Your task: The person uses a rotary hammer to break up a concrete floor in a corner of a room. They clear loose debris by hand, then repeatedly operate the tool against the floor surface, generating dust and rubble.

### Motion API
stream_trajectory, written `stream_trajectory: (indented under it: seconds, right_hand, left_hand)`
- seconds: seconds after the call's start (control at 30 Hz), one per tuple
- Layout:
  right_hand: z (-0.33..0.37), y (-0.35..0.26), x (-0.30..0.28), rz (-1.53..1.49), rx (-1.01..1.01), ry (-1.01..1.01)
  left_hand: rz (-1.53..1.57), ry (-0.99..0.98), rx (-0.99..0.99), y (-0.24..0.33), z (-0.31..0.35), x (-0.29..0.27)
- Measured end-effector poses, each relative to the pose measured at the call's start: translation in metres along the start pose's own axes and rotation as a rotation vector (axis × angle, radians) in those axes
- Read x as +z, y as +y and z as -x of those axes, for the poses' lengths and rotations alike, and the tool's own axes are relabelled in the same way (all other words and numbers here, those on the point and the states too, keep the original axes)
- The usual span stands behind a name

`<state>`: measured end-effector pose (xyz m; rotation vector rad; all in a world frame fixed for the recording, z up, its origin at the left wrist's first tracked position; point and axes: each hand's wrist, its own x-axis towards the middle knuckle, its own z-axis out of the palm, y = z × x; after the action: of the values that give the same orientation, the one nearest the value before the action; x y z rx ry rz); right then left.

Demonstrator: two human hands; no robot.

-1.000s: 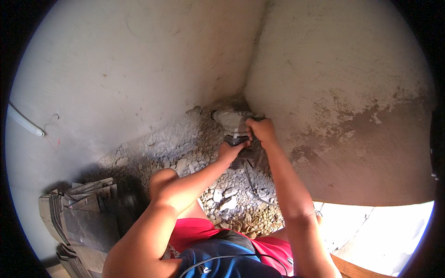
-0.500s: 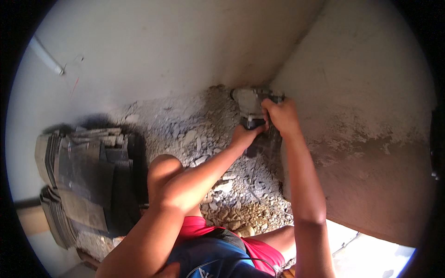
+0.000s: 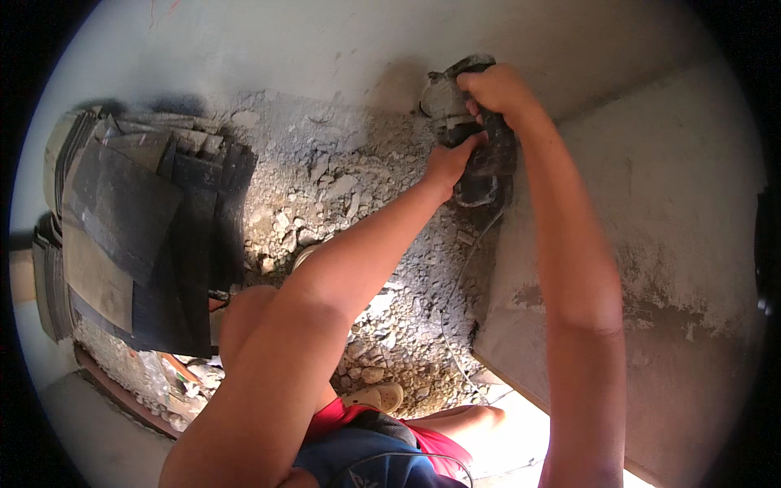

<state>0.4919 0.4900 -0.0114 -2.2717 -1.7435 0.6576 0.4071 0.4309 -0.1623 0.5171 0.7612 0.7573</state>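
A dusty corded power tool point(image 3: 493, 150), with a grey rounded housing and a black body, is against the far wall near the corner. I cannot make out its exact kind. My right hand point(image 3: 503, 91) is closed round its upper end, fingers curled over the black part. Lower down, my left hand point(image 3: 449, 167) grips it from the left, the thumb lying along the body and the other fingers mostly hidden. A thin cable point(image 3: 455, 285) trails from the tool down across the rubble. The working end of the tool is hidden against the wall.
Broken rubble point(image 3: 325, 179) covers the ground below the wall. Stacked dark sheets point(image 3: 154, 220) stand at the left. A stained wall point(image 3: 651, 203) rises on the right. One beige clog point(image 3: 382, 397) shows by my knees, near bright light at the lower right.
Both hands and the tool sit higher in the picture, still together. The view has shifted, so the stacked sheets appear higher and more of the cable shows.
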Motion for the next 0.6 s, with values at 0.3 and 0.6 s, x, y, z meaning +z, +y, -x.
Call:
stream_trajectory:
  seconds: [0.3,0.6]
  right_hand:
    - [-0.047,-0.058,0.000,0.123,0.004,-0.041]
    - [-0.095,-0.048,-0.002,-0.025,-0.002,-0.139]
  left_hand:
    - [0.241,0.039,0.071,0.022,-0.030,0.001]
    - [0.157,0.136,-0.028,0.034,-0.047,0.004]
